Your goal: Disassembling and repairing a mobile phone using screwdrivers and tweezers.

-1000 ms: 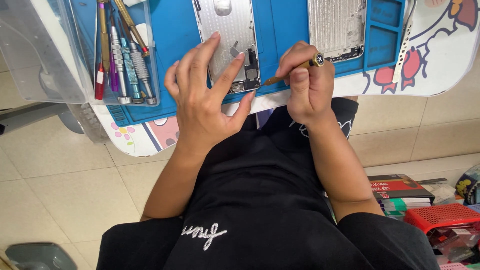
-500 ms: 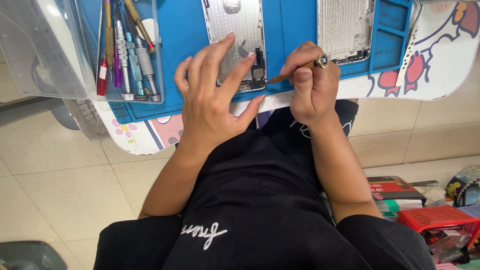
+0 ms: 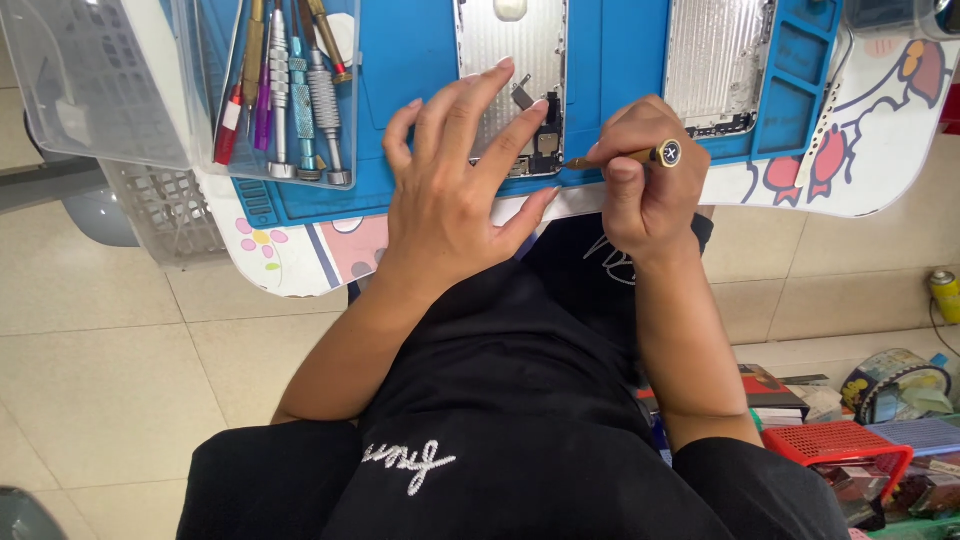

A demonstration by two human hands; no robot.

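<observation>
My left hand (image 3: 450,185) lies flat with fingers spread, its fingertips pressing on an opened silver phone housing (image 3: 510,60) that rests on a blue work mat (image 3: 620,60). My right hand (image 3: 645,185) grips a small gold-handled screwdriver (image 3: 625,157), whose tip points left at the lower edge of that housing. A second silver phone back (image 3: 715,65) lies to the right on the mat, untouched.
A clear plastic tray (image 3: 285,95) with several screwdrivers and tools sits at the mat's left. The white table (image 3: 870,150) carries cartoon prints. A red basket (image 3: 840,445), boxes and tape rolls lie on the tiled floor at the lower right. A white mesh basket (image 3: 165,210) hangs at the left.
The view has shifted slightly, so the table sits lower in the frame. Both hands stay on the phone housing, the screwdriver held in the same place.
</observation>
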